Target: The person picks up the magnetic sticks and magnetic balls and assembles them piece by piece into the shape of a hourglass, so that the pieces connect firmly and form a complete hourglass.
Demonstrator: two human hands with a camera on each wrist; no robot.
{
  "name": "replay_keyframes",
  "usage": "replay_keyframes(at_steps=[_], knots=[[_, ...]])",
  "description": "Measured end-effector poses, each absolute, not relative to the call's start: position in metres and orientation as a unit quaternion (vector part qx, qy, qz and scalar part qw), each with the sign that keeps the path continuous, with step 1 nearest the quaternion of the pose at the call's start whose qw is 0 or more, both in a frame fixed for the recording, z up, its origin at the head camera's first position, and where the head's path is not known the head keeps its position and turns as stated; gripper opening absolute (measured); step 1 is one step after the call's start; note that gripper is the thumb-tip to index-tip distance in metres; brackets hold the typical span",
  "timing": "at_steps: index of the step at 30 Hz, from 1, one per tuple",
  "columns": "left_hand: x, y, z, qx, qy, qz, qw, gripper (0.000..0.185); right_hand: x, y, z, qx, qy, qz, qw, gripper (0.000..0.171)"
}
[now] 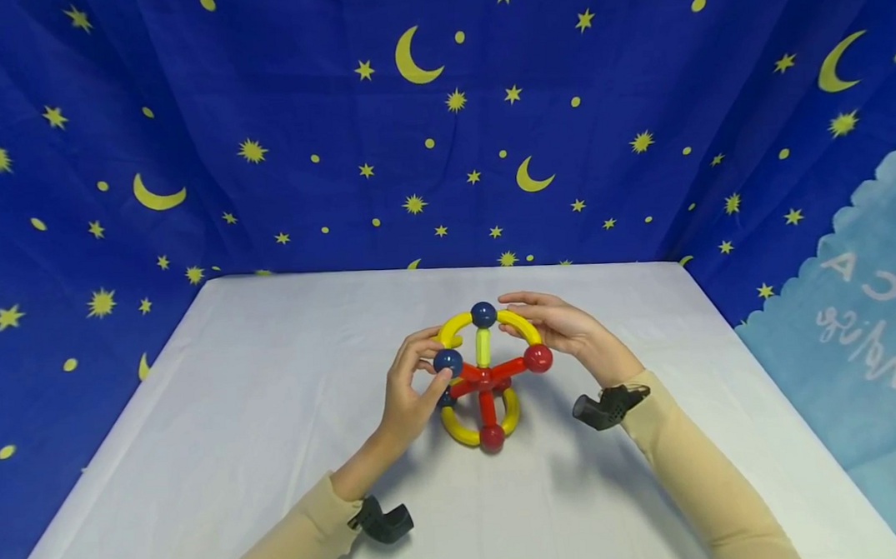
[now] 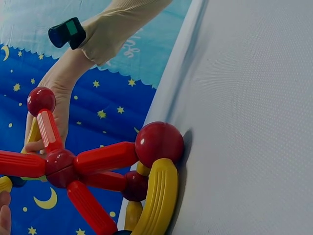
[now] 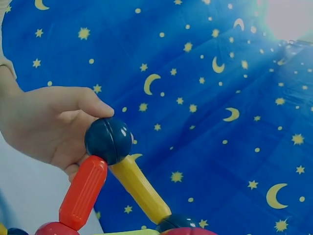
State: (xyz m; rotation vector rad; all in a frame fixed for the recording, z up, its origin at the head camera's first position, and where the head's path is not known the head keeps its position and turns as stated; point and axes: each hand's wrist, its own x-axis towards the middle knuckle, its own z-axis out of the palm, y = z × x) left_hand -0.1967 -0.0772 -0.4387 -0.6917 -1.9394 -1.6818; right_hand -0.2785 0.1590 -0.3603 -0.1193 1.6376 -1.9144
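A building-toy frame of balls and rods stands on the white table, with a red hub ball (image 1: pixel 485 380) joining several straight red rods (image 1: pixel 487 409). My left hand (image 1: pixel 408 390) pinches the dark blue ball (image 1: pixel 447 362) on its left side; in the right wrist view the thumb lies on this ball (image 3: pixel 110 140). My right hand (image 1: pixel 566 324) holds the upper right curved yellow rod (image 1: pixel 520 325), between the top blue ball (image 1: pixel 483 315) and a red ball (image 1: pixel 537 358). Its fingers are partly hidden behind the rod. A light green rod (image 1: pixel 483 347) runs from hub to top.
Lower curved yellow rods (image 1: pixel 460 429) and a red ball (image 1: pixel 492 438) form the base on the white table (image 1: pixel 274 420). A blue star-and-moon cloth (image 1: pixel 322 151) surrounds the table, with a light blue panel (image 1: pixel 870 311) at right. Each sleeve carries a black wrist camera (image 1: pixel 383 520).
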Motion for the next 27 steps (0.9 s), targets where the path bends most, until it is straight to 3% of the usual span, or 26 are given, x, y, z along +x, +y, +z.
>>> replay_keyframes(at_steps=[10, 18, 27], knots=[[-0.195, -0.076, -0.439, -0.246, -0.723, -0.596, 0.248, 0.033, -0.284, 0.152, -0.361, -0.04, 0.657, -0.701, 0.275, 0.05], [-0.197, -0.076, -0.441, -0.24, -0.724, -0.579, 0.288, 0.03, -0.298, 0.133, -0.357, -0.062, 0.71, -0.645, 0.276, 0.043], [-0.197, -0.077, -0.443, -0.257, -0.713, -0.604, 0.246, 0.035, -0.307, 0.126, -0.351, -0.062, 0.736, -0.611, 0.286, 0.041]])
